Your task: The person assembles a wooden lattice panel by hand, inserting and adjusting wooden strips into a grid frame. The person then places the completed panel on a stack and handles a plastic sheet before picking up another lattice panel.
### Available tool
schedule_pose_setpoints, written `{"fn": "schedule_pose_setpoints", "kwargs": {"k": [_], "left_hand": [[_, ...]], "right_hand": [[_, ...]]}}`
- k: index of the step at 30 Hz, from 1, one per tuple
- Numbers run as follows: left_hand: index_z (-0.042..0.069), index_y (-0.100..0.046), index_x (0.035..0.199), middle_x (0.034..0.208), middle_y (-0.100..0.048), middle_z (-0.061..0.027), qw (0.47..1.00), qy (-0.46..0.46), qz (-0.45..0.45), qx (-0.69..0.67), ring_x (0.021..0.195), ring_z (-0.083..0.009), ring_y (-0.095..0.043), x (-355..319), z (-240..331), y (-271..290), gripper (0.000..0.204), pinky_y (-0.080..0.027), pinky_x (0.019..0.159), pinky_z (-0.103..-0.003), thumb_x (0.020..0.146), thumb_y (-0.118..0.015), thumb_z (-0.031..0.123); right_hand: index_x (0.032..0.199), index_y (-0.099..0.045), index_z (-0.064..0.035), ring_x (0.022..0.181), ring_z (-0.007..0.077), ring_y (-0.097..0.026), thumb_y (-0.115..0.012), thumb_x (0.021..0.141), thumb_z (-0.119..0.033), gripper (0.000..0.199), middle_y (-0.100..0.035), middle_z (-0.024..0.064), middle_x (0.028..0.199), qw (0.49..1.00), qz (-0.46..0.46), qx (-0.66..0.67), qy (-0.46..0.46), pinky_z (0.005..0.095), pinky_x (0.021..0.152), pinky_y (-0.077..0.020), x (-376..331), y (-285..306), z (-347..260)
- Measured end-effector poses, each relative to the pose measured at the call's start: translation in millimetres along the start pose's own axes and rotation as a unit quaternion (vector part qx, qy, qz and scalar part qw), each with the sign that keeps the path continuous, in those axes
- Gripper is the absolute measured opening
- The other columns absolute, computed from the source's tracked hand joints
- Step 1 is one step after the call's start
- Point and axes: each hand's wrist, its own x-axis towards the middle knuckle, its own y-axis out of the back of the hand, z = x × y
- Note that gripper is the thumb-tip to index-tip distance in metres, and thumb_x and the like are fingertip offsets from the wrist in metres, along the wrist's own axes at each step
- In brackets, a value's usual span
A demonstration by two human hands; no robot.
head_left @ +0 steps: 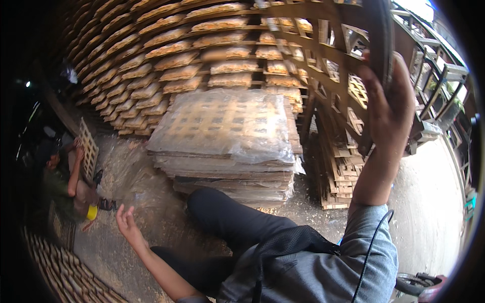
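Note:
My right hand (389, 108) is raised at the upper right, fingers closed around the edge of a wooden lattice frame (348, 45) that tilts over the scene. Low on the left, my left hand (127, 222) hangs open with spread fingers above the sawdust floor, holding nothing. Directly ahead stands a stack of flat lattice frames covered by a clear plastic sheet (227, 126). My dark-trousered knee (222, 212) is bent in front of that stack.
Long rows of stacked wooden pieces (166, 50) fill the background. A shorter pile of lattice frames (341, 171) stands right of the covered stack. A seated person (65, 182) at the left holds another frame. Concrete floor (429, 202) spreads to the right.

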Motion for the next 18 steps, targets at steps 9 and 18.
{"fn": "schedule_pose_setpoints", "kwargs": {"k": [9, 18], "left_hand": [[0.004, -0.031, 0.147, 0.146, -0.041, -0.0215, 0.960, -0.205, 0.179, -0.070, 0.137, -0.0299, -0.042, 21, 93, 41, 0.051, -0.030, 0.114, -0.041, 0.102, -0.052, 0.014], [0.005, -0.020, 0.154, 0.157, -0.025, -0.0206, 0.789, -0.264, 0.393, 0.391, 0.147, -0.0356, -0.021, 43, 126, 217, 0.070, -0.014, 0.119, -0.050, 0.100, -0.055, 0.032]], "right_hand": [[0.105, -0.061, 0.0032, 0.089, 0.0223, -0.054, -0.067, 0.091, -0.017, 0.026, -0.055, 0.0110, 0.093, 0.912, -0.223, 0.344, 0.023, 0.0317, 0.083, -0.0437, -60, -233, -106], [0.102, -0.064, 0.0029, 0.101, 0.0212, -0.052, -0.063, 0.092, -0.020, 0.026, -0.055, 0.0101, 0.104, 0.632, -0.487, 0.603, -0.025, 0.0329, 0.092, -0.0397, -209, -392, -156]]}}
